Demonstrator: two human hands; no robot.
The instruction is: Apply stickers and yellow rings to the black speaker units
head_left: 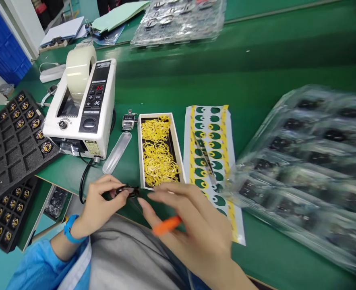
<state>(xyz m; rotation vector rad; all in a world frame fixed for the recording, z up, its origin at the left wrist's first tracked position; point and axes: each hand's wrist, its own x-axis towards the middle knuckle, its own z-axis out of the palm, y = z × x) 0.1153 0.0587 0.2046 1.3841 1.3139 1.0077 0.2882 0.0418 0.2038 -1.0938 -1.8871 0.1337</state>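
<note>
Near the table's front edge, my left hand [104, 203] pinches a small dark part [129, 191] between thumb and fingers. My right hand [193, 221] is just to the right of that part, with an orange-handled tool [167, 225] held against the palm; motion blurs it. Beyond both hands lies a white box [178, 155] filled with yellow ring-shaped pieces [160, 165]. A sheet of yellow-edged stickers [228, 161] with cut-out shapes is to the right of the box, and metal tweezers [206, 157] rest on it.
A white tape dispenser [104, 104] stands at left, near a tally counter [129, 121] and a clear plastic strip [117, 153]. Black foam trays [7, 151] are at far left. Clear blister trays with dark parts [311, 173] occupy the right; another [178, 24] is at the back.
</note>
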